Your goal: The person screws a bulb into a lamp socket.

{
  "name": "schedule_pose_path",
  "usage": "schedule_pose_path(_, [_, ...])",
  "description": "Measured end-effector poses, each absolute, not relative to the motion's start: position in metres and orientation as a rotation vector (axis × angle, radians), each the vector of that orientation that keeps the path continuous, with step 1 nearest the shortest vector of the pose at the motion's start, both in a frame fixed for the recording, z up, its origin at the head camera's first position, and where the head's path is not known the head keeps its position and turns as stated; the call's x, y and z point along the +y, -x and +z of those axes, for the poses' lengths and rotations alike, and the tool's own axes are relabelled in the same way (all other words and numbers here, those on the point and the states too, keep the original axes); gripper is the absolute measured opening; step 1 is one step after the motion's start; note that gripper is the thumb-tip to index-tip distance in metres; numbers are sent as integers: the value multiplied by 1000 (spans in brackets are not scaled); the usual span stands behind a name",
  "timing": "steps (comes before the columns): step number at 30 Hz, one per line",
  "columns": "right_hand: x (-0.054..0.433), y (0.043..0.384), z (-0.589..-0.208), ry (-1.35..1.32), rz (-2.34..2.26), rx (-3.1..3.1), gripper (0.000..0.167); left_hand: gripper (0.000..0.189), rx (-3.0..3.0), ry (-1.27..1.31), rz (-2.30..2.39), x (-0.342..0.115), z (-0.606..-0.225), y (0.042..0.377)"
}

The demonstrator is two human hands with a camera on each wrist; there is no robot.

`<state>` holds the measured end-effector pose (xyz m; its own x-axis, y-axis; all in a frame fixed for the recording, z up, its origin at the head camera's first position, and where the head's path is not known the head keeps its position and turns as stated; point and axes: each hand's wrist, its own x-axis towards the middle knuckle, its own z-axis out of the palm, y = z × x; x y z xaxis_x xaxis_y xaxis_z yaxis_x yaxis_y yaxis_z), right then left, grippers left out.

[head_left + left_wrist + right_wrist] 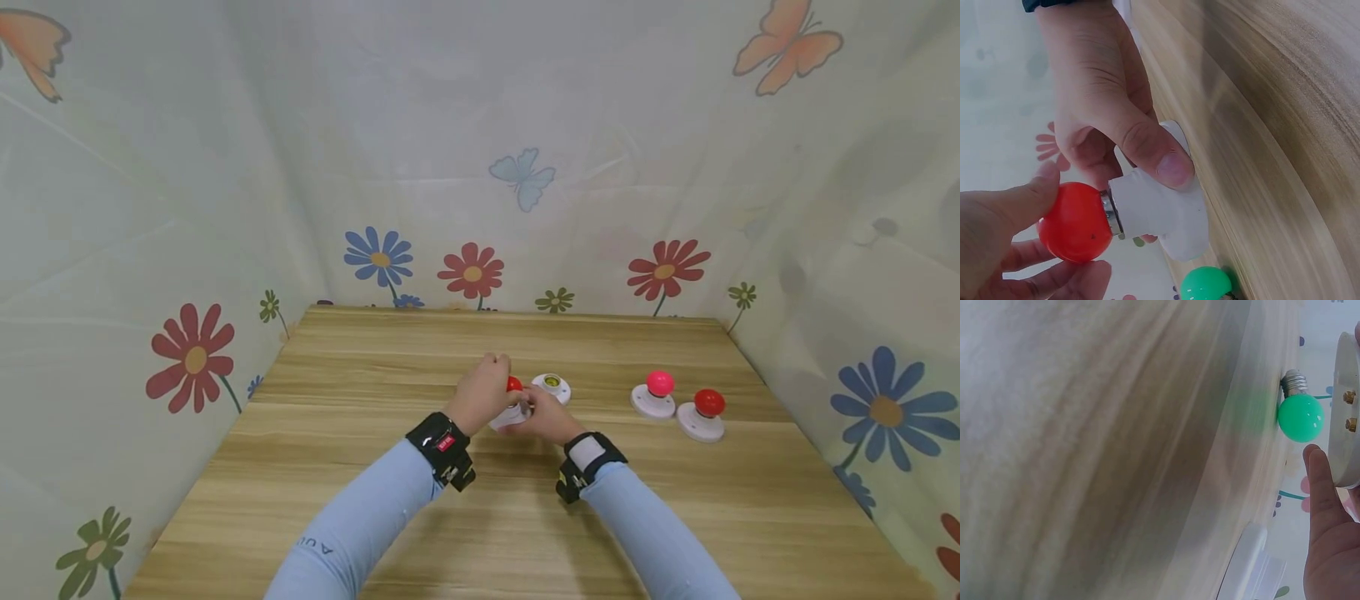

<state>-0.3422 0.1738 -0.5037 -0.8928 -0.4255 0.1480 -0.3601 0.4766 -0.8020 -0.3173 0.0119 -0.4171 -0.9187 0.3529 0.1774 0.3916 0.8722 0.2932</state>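
Note:
My left hand (480, 393) pinches a round red light bulb (1075, 222) between thumb and fingers. The bulb's metal cap sits at the mouth of a white lamp holder (1179, 215); how deep its thread goes cannot be told. My right hand (551, 417) grips that holder by its base, thumb along its side in the left wrist view. Tilted off the table, the base shows brass screws underneath in the right wrist view. A green bulb (1300, 419) lies loose on the table near it, hidden in the head view. Just behind my right hand stands a bulbless white lamp holder (552, 385).
To the right on the wooden table (480, 533) stand two white holders, one with a pink bulb (660, 383), one with a red bulb (709, 402). A flower-printed curtain (420, 125) borders the table at the back and both sides.

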Motion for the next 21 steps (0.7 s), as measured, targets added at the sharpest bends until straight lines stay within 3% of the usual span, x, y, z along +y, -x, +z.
schedule_pose_path(13, [176, 342, -507, 738, -1412, 2624, 60, 30, -2948, 809, -673, 11, -411, 316])
schedule_pose_path(21, [177, 340, -505, 650, -1414, 2611, 64, 42, -2999, 738, -702, 14, -410, 316])
